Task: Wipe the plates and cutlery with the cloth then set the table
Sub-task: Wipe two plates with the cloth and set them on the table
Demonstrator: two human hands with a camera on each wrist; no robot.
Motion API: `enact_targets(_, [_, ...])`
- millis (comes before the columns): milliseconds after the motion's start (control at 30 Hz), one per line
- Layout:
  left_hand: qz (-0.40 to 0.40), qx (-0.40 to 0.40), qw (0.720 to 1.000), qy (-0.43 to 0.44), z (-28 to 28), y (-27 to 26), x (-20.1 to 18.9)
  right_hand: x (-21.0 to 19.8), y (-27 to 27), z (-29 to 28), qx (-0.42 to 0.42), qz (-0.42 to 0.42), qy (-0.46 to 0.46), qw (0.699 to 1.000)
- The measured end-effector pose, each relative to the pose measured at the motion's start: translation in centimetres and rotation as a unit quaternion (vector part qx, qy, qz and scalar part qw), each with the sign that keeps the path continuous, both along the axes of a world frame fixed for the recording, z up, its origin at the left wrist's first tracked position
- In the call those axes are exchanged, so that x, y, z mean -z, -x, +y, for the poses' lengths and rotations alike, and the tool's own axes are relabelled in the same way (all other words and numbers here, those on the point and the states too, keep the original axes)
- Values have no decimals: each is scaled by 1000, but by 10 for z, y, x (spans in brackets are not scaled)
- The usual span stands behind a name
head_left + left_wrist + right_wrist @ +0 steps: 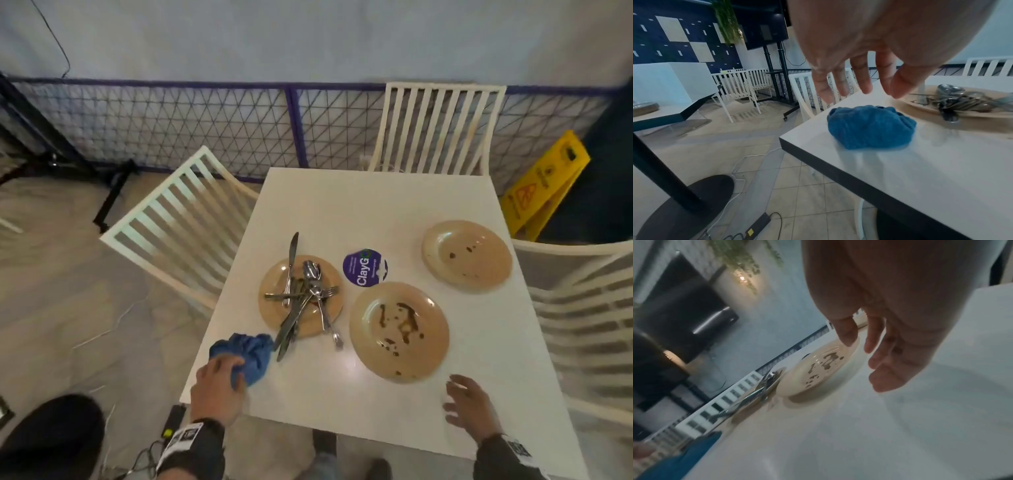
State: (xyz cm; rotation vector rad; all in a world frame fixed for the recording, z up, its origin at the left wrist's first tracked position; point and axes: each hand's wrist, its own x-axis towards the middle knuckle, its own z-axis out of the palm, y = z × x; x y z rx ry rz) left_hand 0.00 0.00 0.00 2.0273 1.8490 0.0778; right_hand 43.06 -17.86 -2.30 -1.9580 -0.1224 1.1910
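Note:
A crumpled blue cloth (251,351) (869,128) (684,459) lies near the table's near left corner. My left hand (222,371) (859,87) hovers just over its near edge, fingers spread and straight, holding nothing. Beside the cloth, a tan plate (270,308) (920,105) carries a pile of cutlery (303,294) (957,100) (760,391). A second tan plate (370,353) (797,386), smeared with brown sauce, sits at the middle. A third, lightly spotted plate (486,274) is at the far right. My right hand (455,394) (869,353) floats open over the table near the smeared plate.
A round purple sticker (364,267) lies between the plates. White slatted chairs stand at the left (178,226), far (438,126) and right (582,308) sides. A yellow floor sign (544,185) leans behind. Cables and a power brick (174,418) lie on the floor.

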Motion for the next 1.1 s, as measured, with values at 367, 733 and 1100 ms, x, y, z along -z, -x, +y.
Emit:
enact_targets(367, [85, 69, 983, 148, 27, -6, 27, 5, 5, 50, 151, 36, 9, 988])
enact_targets(733, [-1, -10, 986, 165, 39, 27, -22, -3, 8, 67, 165, 101, -9, 981])
enact_targets(1100, [-249, 225, 942, -23, 51, -199, -111, -22, -28, 54, 114, 197, -111, 967])
